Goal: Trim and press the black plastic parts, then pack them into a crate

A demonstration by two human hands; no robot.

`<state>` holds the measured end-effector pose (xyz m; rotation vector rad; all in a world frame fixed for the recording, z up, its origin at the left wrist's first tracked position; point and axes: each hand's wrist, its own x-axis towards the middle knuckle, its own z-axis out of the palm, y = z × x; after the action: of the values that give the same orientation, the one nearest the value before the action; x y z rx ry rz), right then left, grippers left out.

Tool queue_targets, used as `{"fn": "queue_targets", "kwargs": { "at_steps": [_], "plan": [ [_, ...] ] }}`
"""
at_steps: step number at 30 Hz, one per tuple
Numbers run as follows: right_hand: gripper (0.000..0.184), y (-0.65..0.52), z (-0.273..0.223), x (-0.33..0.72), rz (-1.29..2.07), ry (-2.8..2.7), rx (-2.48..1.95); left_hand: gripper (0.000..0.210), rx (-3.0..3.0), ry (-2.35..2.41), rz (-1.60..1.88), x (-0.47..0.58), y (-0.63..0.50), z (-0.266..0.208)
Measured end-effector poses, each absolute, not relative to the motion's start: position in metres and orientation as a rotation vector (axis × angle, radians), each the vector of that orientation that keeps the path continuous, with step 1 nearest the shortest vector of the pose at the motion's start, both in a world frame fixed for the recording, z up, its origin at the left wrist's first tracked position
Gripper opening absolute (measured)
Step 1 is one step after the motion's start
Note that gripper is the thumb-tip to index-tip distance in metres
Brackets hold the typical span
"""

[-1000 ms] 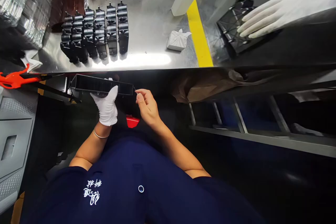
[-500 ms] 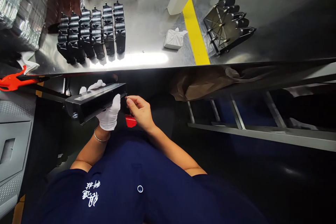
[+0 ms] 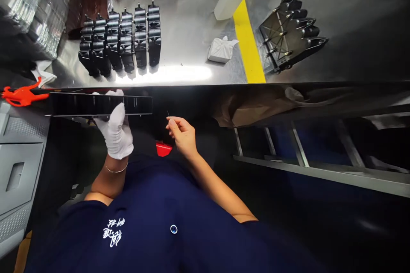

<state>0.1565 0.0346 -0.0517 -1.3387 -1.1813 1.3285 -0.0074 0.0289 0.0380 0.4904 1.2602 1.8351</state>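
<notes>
My left hand (image 3: 118,136), in a white glove, grips a long black molded part (image 3: 75,104) just below the bench edge. The part lies nearly level, and its narrow ribbed side faces me. My bare right hand (image 3: 184,134) is closed in a pinch, a short way to the right of the part's end and apart from it. From its fingertips sticks up a thin, dark, needle-like piece (image 3: 168,114), too fine to make out fully. Below and left of this hand is a small red object (image 3: 164,149).
Several black molded parts (image 3: 121,45) stand in a row on the metal bench (image 3: 185,47). A white block (image 3: 221,50), a spray bottle (image 3: 229,0) and another black part (image 3: 288,34) are farther right. Orange-red pliers (image 3: 24,94) lie at left; a metal rack (image 3: 301,153) stands lower right.
The black part has turned level and shifted left in my left hand. My right hand has drawn away from its end to the right, with the thin piece now showing above the fingertips.
</notes>
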Motion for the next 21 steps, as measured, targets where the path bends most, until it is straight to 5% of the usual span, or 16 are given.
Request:
{"fn": "queue_targets", "kwargs": {
  "at_steps": [4,14,21],
  "plan": [
    [0.02,0.037,-0.016,0.152,1.008,-1.559,-1.09,0.059,0.458,1.163,1.943,0.004,0.033,0.019],
    [0.014,0.048,-0.012,0.155,0.814,-1.683,-1.056,0.063,0.538,1.238,1.864,0.006,0.03,0.019],
    [0.02,0.063,-0.014,0.172,0.803,-1.619,-1.231,0.042,0.385,1.049,1.399,0.0,0.019,0.02]
  ]
}}
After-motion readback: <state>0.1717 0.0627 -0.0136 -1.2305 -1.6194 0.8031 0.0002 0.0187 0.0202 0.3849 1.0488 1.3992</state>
